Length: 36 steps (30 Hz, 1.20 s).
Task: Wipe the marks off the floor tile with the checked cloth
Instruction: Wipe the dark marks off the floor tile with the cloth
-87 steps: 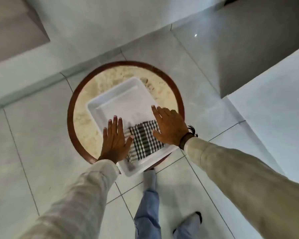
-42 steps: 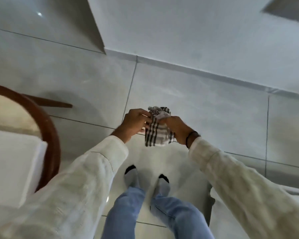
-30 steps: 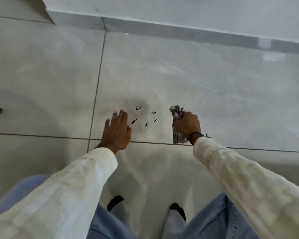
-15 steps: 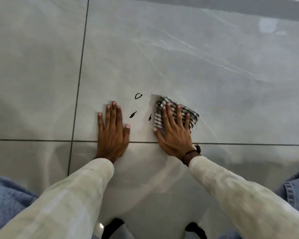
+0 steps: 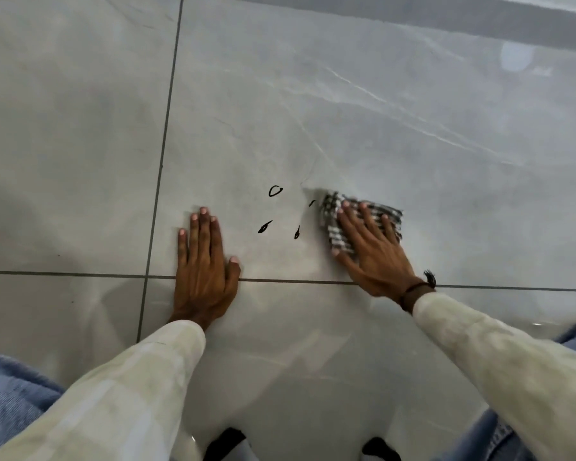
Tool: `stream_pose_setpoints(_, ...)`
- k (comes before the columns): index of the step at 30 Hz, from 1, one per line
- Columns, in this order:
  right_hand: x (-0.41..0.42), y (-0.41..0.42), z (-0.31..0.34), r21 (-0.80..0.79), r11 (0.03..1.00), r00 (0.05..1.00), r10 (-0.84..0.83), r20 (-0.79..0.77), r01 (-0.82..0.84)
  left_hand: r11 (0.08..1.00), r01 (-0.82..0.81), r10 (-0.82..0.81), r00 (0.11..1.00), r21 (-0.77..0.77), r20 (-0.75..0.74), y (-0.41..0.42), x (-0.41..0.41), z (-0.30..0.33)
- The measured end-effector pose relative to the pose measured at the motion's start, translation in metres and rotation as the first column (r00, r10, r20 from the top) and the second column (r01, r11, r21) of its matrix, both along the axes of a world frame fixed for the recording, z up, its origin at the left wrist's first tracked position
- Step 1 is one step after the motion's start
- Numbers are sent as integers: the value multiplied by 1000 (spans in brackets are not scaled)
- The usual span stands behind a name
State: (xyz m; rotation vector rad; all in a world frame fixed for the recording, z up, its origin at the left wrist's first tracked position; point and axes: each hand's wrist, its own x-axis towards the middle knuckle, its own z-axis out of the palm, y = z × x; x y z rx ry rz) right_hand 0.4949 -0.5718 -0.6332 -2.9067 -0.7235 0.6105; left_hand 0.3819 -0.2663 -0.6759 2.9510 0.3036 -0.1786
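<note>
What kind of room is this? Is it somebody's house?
Probably indoors, maybe a house, though I can't tell the room. The floor is big shiny grey tiles with thin dark joints, and a grey strip runs along the far edge.

- Right hand (image 5: 373,247) lies flat on the folded checked cloth (image 5: 363,217), which looks blurred.
- Left hand (image 5: 203,264) rests flat, fingers spread, beside four black marks (image 5: 275,191) on the floor tile (image 5: 379,128).
</note>
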Motion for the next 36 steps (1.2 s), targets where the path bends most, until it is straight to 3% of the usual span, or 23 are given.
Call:
stream_pose_setpoints(3,22,47,-6,32,975,975,-222,4,222,996,-84,83,996,15,14,0,1,0)
stream_pose_setpoints(4,18,62,-5,42,981,982,-188,9,188,994,-106,106,994,19,10,-1,1,0)
stream_pose_setpoints(7,-10,53,-3,27,991,992,127,23,-128,993,-109,108,994,45,16,-1,-1,-1)
stream_pose_setpoints(9,-2,23,0,17,983,983,182,10,-182,993,-106,105,994,51,20,-1,-1,-2)
stream_pose_setpoints(13,42,47,-2,22,991,991,-131,-11,131,993,-91,90,996,70,17,0,-1,-4)
stream_pose_setpoints(14,40,64,-1,26,990,990,-137,-7,138,993,-90,89,996,72,14,1,-1,-3)
stream_pose_setpoints(16,15,77,-3,6,999,998,51,34,-52,994,-86,86,996,72,13,1,-1,-2)
stream_pose_setpoints(18,-13,51,-3,-21,953,952,303,31,-303,993,-85,85,996,80,10,1,-1,-2)
stream_pose_setpoints(19,-16,32,-2,-19,936,935,353,17,-353,993,-87,87,996,75,8,1,-1,-2)
stream_pose_setpoints(24,-18,16,8,-73,995,997,68,-30,-70,992,-98,98,995,79,11,0,0,-3)
stream_pose_setpoints(27,-36,39,11,-40,967,967,251,-43,-253,993,-98,97,995,71,14,0,1,-1)
stream_pose_setpoints(30,0,72,12,-15,930,930,368,-5,-368,993,-96,96,995,69,9,0,1,2)
stream_pose_setpoints(36,52,78,4,36,995,996,92,-2,-91,991,-93,93,996,97,9,2,-1,-3)
